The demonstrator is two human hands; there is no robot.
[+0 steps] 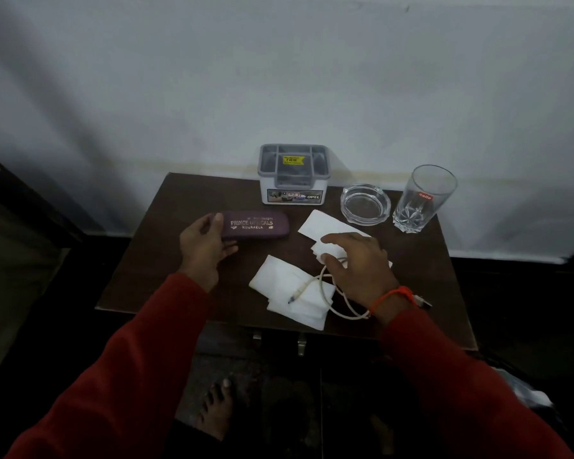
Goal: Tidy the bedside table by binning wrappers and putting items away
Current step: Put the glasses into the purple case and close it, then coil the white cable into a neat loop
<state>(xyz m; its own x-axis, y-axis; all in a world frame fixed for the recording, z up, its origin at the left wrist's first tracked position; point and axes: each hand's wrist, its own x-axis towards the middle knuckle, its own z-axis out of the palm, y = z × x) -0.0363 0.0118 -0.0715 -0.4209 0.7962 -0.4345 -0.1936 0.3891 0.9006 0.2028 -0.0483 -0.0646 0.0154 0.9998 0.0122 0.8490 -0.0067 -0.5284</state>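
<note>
We judge the tidying barely begun: our left hand (203, 241) grips the purple spectacle case (256, 224) at frame centre, our right hand (357, 265) spreads open over white wrappers (287, 288) and charging cable (328, 293), nothing binned.

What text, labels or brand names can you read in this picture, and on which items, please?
"PRINCE OPTICALS" and "ROURKELA": on the purple spectacle case under the left hand.
"OPEL": front label of the grey-and-white plastic organiser box; its other print is blurred.
Yellow sticker inside the box: unreadable.
"cello": red mark on the clear drinking glass.
</note>
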